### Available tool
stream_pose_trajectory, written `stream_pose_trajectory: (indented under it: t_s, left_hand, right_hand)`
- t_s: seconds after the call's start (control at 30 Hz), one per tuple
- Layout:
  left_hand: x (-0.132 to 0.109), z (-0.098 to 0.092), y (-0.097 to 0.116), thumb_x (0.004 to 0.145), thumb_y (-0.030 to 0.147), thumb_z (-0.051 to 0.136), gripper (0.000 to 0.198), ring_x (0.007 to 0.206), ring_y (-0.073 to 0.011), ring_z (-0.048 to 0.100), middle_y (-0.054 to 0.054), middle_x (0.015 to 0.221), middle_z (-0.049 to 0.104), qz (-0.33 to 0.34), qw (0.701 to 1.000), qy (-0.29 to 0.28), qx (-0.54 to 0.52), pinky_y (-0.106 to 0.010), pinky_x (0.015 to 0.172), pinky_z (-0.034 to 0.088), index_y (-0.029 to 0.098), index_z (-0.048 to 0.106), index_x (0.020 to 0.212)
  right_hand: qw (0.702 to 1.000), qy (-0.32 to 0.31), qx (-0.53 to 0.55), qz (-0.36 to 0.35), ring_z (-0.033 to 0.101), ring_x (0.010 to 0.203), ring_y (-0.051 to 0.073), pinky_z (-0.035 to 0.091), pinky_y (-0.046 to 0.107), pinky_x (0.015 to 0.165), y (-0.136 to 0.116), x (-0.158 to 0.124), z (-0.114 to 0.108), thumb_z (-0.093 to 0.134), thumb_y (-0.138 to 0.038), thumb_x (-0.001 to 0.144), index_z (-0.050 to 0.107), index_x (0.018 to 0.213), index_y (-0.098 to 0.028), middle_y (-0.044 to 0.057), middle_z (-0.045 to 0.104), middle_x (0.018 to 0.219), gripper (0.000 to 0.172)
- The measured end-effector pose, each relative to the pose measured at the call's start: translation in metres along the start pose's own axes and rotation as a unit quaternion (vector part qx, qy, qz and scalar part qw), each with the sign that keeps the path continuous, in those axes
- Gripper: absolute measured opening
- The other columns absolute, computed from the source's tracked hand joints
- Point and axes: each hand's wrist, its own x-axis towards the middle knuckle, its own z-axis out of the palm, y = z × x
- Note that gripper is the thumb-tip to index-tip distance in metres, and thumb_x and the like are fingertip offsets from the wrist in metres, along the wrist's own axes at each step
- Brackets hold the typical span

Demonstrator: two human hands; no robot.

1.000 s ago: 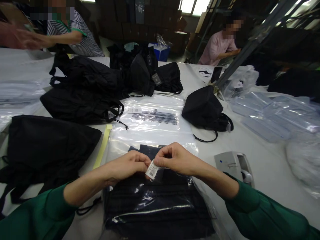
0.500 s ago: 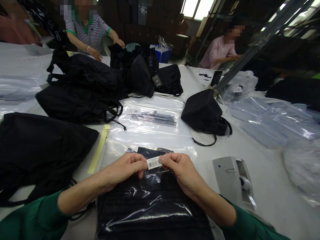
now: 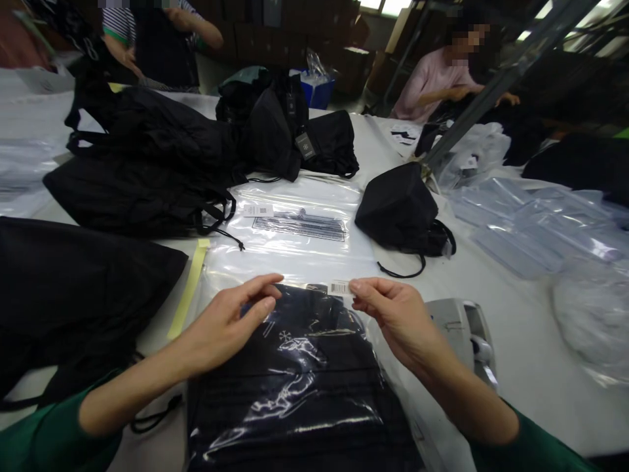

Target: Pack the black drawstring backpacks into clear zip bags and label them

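Observation:
A small white barcode sticker is pinched at its right end by my right hand, close above the top of a clear plastic bag. Black folded goods with a small snowflake mark show through that bag. My left hand is over the bag's upper left part, thumb and fingers apart, with nothing between them. Beyond both hands lie flat clear plastic bags with a printed text box and a white label on them.
Black drawstring bags lie to the right and left. A grey tape dispenser stands at right, near clear plastic packaging. A yellow strip lies at left. Two people work across the table.
My left hand has let go of the sticker and opened. My right hand has moved right and slightly up with it. The person at far left now holds up something black.

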Motion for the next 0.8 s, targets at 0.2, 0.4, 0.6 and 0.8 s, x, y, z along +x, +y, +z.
stream_pose_trajectory:
  t_s: [0.2, 0.4, 0.6, 0.8]
  left_hand:
    - [-0.036, 0.017, -0.015, 0.098, 0.042, 0.042, 0.047, 0.145, -0.0331, 0.022, -0.004, 0.158, 0.029, 0.116, 0.942, -0.221, 0.224, -0.061, 0.114, 0.023, 0.042, 0.036, 0.145]
    - [-0.039, 0.016, -0.021, 0.097, 0.045, 0.041, 0.051, 0.143, -0.0385, 0.024, -0.009, 0.158, 0.025, 0.122, 0.924, -0.229, 0.280, -0.067, 0.109, 0.029, 0.045, 0.030, 0.147]
    - [-0.034, 0.017, -0.019, 0.096, 0.051, 0.041, 0.051, 0.141, -0.0414, 0.024, -0.014, 0.156, 0.029, 0.118, 0.919, -0.240, 0.289, -0.070, 0.106, 0.030, 0.045, 0.031, 0.146]
    - [-0.034, 0.018, -0.023, 0.096, 0.051, 0.040, 0.051, 0.141, -0.0429, 0.023, -0.016, 0.155, 0.030, 0.117, 0.919, -0.241, 0.290, -0.071, 0.104, 0.031, 0.045, 0.032, 0.146]
  right_hand:
    - [0.985, -0.063, 0.047, 0.155, 0.042, 0.048, 0.006, 0.033, 0.020, 0.046, 0.016, -0.013, 0.005, 0.083, -0.045, 0.064, 0.065, 0.061, -0.014, -0.003, 0.052, 0.052, 0.036]
    - [0.977, -0.070, -0.015, 0.200, 0.026, 0.040, 0.004, 0.014, 0.020, 0.037, 0.022, -0.015, 0.013, 0.080, -0.044, 0.066, 0.060, 0.059, -0.016, -0.008, 0.041, 0.045, 0.035]
    - [0.971, -0.095, -0.070, 0.206, 0.023, 0.039, 0.004, 0.012, 0.021, 0.039, 0.026, -0.015, 0.022, 0.074, -0.046, 0.069, 0.058, 0.054, -0.016, -0.009, 0.035, 0.041, 0.037]
    - [0.968, -0.075, -0.146, 0.188, 0.027, 0.039, 0.005, 0.017, 0.023, 0.041, 0.035, -0.017, 0.028, 0.070, -0.044, 0.072, 0.059, 0.054, -0.017, -0.006, 0.043, 0.043, 0.034]
